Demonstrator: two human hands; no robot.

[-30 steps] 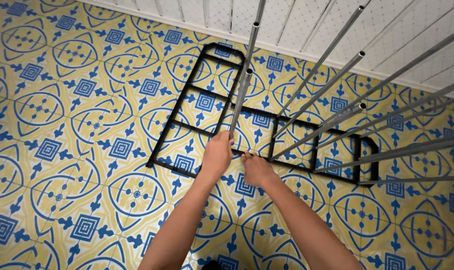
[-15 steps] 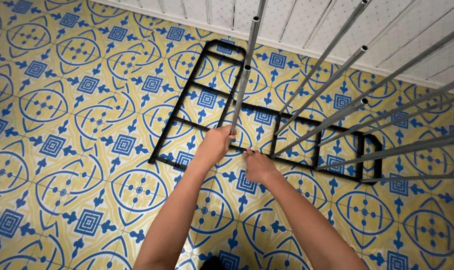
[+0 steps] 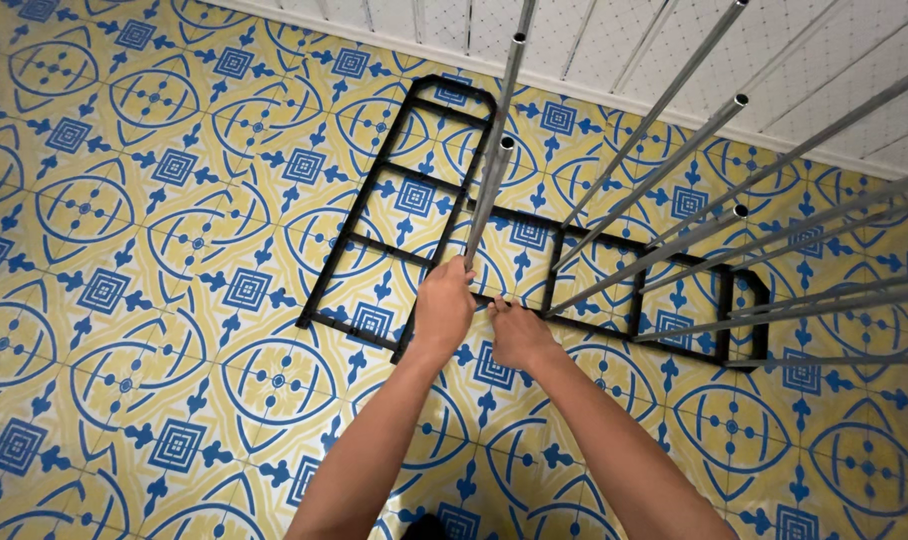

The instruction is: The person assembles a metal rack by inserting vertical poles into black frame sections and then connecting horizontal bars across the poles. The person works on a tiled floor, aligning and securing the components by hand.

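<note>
No packages, labels, signs or screens are visible in this view.

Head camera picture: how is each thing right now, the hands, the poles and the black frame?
Left hand: closed round the bottom of a silver metal pole.
Right hand: fingers down at the black frame's edge, holding nothing I can make out.
Silver metal pole: standing upright, hollow top open.
Other silver metal poles: standing up from the frame.
Black L-shaped metal frame: lying flat on the floor.
Blue and yellow patterned tile floor: under it all.
</note>
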